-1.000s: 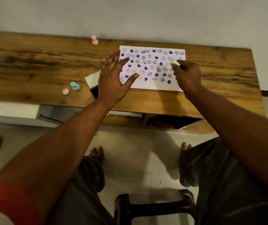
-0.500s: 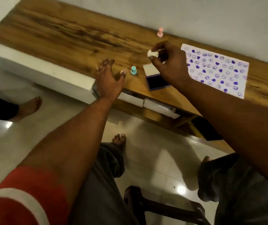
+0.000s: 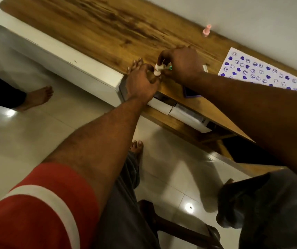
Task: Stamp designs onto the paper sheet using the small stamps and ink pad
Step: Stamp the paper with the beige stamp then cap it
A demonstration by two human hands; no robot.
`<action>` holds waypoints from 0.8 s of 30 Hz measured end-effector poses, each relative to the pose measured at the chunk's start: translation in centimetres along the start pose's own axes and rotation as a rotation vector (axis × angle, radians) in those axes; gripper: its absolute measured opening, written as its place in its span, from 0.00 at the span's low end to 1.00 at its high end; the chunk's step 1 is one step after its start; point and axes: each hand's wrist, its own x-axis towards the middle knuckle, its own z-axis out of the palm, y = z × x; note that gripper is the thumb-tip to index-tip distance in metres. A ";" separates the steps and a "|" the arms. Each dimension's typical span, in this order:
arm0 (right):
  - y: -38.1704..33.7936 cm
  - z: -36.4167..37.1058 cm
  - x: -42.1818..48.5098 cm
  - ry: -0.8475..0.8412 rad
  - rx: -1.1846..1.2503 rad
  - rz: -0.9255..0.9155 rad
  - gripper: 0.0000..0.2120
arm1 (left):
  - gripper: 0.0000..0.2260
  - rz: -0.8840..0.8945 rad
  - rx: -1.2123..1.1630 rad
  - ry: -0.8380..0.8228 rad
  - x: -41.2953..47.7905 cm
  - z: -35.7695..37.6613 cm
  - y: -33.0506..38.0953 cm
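Note:
My right hand [image 3: 181, 63] pinches a small white stamp [image 3: 158, 67] just above the wooden table [image 3: 108, 27], near its front edge. Directly under the stamp is a small round cap [image 3: 156, 74], which the thumb and forefinger of my left hand [image 3: 140, 81] pinch while the other fingers stretch out. A teal stamp [image 3: 170, 67] peeks out beside my right hand. The purple ink pad [image 3: 190, 93] lies open, mostly hidden under my right forearm. To the right lies the white paper sheet [image 3: 262, 72], covered with purple hearts and smiley faces.
A pink stamp [image 3: 206, 31] stands by the wall at the table's back edge. A white cabinet edge [image 3: 63, 58] adjoins the table on the left. Another person's bare foot [image 3: 38, 97] rests on the tiled floor at the left. A dark stool [image 3: 180, 229] stands below me.
My right hand carried the white stamp from the paper leftward past the ink pad and down to the cap. My left hand left the paper and closed on the cap. The view swung left.

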 end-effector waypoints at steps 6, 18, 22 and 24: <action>-0.2 1.1 0.9 -0.051 -0.134 -0.022 0.12 | 0.19 -0.034 -0.016 0.007 0.2 0.4 0.2; -0.5 0.5 2.0 -0.088 -0.174 -0.019 0.13 | 0.20 -0.038 0.022 0.014 0.3 0.8 0.3; -0.8 0.3 2.4 -0.107 -0.217 -0.026 0.12 | 0.19 -0.035 0.025 0.014 0.2 0.9 0.3; -1.0 0.2 2.6 -0.133 -0.250 -0.040 0.11 | 0.18 -0.033 0.028 0.009 0.3 1.0 0.3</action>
